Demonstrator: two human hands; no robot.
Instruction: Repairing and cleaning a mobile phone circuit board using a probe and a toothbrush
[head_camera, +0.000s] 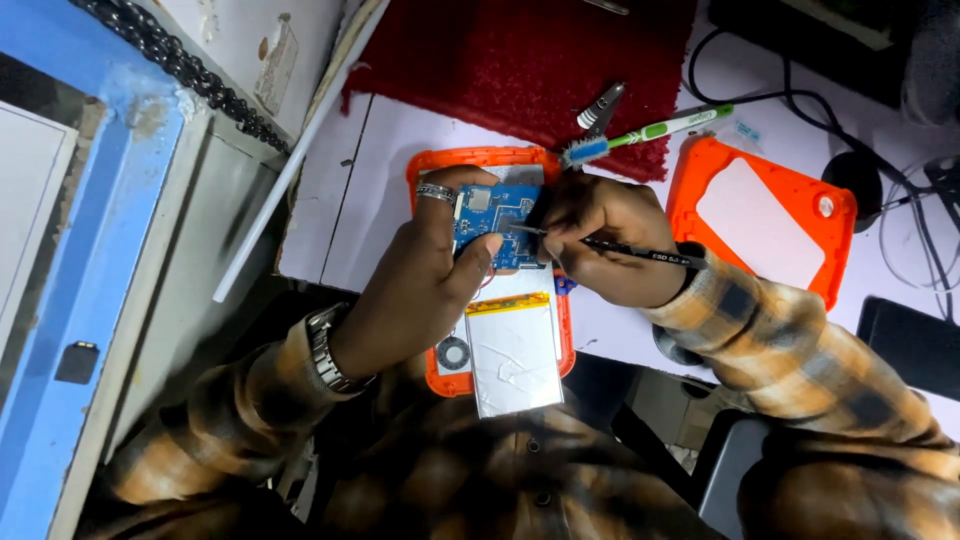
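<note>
Silver foil battery pouch (514, 352), flat and rectangular, lies nearest me at six o'clock, overhanging the opened orange-cased tablet (497, 270); its foil looks creased. My left hand (415, 285) presses down on the blue circuit board (488, 225), fingers spread, thumb on the board's lower edge. My right hand (600, 235) is closed around a slim black probe tool (620, 250), tip on the board. Risk, in my judgement: a slip of that tip could gouge a trace or puncture the pouch just beside it; the overhanging pouch could also be dragged by my sleeve. At three o'clock lies the detached orange back cover (765, 215). At twelve o'clock a green-and-white toothbrush (650, 130) and metal tweezers (600, 108) rest on the red cloth (520, 60). Labels: none legible.
</note>
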